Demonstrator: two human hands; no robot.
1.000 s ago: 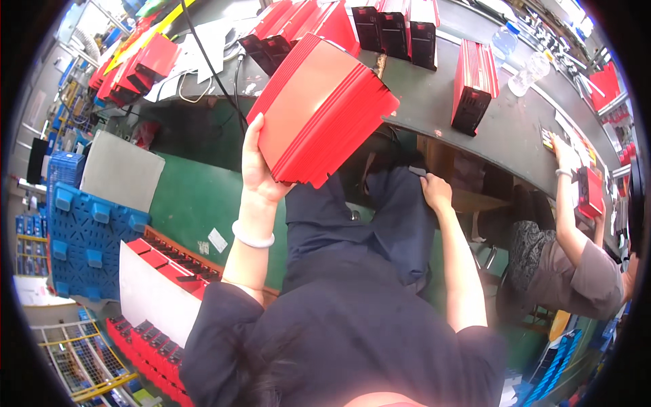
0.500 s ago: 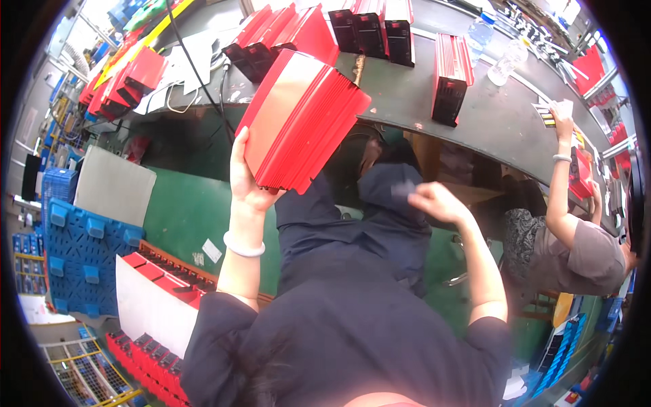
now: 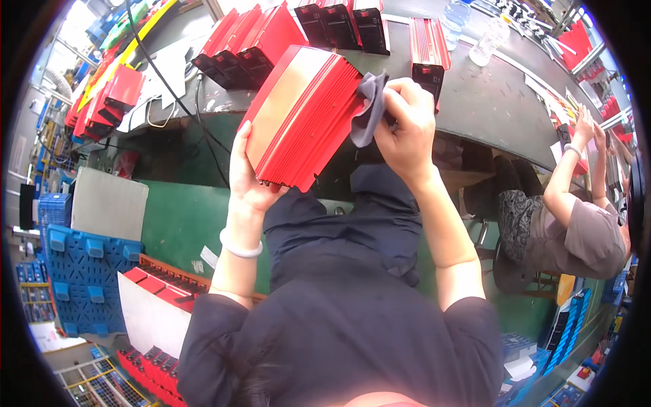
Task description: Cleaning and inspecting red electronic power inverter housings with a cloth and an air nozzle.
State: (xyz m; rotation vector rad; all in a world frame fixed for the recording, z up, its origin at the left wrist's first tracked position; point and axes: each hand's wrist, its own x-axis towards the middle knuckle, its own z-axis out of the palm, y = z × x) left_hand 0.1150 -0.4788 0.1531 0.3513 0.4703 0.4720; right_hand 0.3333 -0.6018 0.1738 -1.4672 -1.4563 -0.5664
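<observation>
The red case [image 3: 302, 119] is held up in the air, tilted, before the near edge of the worktop. The left hand [image 3: 252, 175] grips its lower left corner, thumb along the side, the other fingers mostly hidden underneath. The right hand [image 3: 408, 129] is closed on a bunched dark grey cloth [image 3: 368, 112], which lies against the case's upper right end or just before it; this one view does not settle contact.

To wipe well, I'd keep the left hand's grip firm and close to the corner, so the case does not swing when pressed. The cloth would serve better spread flat under the fingers than bunched, drawn lengthwise along the ribs so their grooves get reached, with light pressure near the dark end edge, where fabric could snag. Turning the case would let the smooth panel and the covered corner be reached too.

Beyond the hands, similar red units [image 3: 252, 44] stand grouped on the worktop [image 3: 475, 95], with a single red unit [image 3: 428, 54] near the right hand and a clear bottle [image 3: 488, 42] past it.
</observation>
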